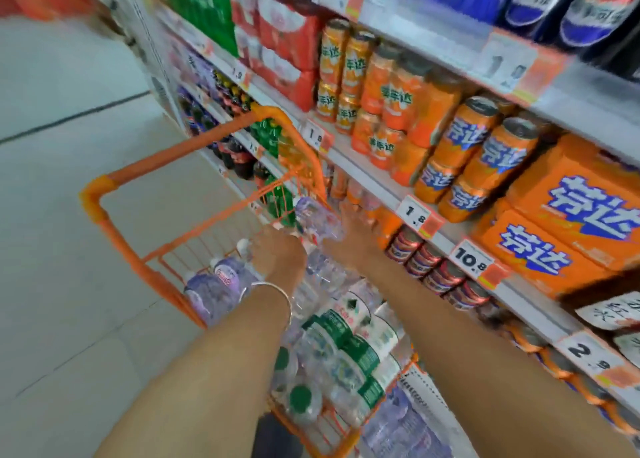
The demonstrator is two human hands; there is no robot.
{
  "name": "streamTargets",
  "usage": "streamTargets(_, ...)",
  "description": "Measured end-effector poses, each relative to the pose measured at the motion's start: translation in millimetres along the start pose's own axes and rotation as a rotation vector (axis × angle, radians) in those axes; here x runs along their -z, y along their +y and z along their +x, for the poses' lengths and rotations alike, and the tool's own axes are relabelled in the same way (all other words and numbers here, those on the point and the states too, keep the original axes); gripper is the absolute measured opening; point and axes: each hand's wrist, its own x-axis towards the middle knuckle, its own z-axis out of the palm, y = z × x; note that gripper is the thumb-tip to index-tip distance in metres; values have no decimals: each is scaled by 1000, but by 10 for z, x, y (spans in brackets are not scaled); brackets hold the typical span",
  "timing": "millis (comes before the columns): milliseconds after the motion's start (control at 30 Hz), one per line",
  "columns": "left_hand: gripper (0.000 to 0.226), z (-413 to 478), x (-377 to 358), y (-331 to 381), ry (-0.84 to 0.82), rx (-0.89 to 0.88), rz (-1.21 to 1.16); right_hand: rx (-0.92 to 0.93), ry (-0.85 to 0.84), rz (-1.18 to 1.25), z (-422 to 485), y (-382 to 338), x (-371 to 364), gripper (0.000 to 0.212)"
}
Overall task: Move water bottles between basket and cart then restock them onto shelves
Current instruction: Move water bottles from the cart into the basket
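Water bottles (332, 339), clear plastic, we list as heaped on their sides in the orange wire cart (93, 194), which stands on pale floor tiles (62, 249) hard against the shelving (374, 180). At the cart's left edge we note the purple-labelled bottles (214, 291), white caps pointing away from us. Next, the left hand (277, 251), a thin bangle (277, 289) at its wrist, reaches down among the bottles near the cart's far end; its fingers curl under and out of sight, so we cannot tell whether it grips anything. Just right of it, one raised bottle (317, 220) is tilted above the heap by the cart's far right corner. The right hand (349, 235) lies against that bottle's right side, fingers stretched along it, though blur hides the thumb. Toward the cart's near end we count green-labelled, green-capped bottles (301, 398). To the right, the shelves carry stacked orange cans (478, 145), white-and-orange price tags (414, 211) on the shelf edges, and orange cartons (568, 222).
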Motion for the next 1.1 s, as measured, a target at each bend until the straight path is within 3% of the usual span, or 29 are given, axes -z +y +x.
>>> streamTargets(133,74,540,-78,-555,-34,295,37,-72,-16,-69,534,-199,-324,114)
streamTargets(233,97,823,-352,-877,-59,363,121,-78,4,-162,761,-236,-467,113)
streamTargets(367,61,677,-174,-697,-189,433,250,-139,-1,-299,941,-224,-569,107)
streamTargets(533,57,728,-347,-711,-244,501,364,-326,-36,-470,980,-40,-653,92)
streamTargets(667,59,724,-395,-671,-171,556,235,-253,43,-640,896,24,-705,74)
streamTargets(833,45,743,-425,-539,-35,625,11,-255,-3,-607,878,-9,-707,79)
streamTargets(1000,75,775,-497,-645,-5,605,-283,-295,-16,-523,912,42,-702,86)
streamTargets(1100,87,828,-463,-705,10,698,-291,-286,-16,-527,908,59,-718,88)
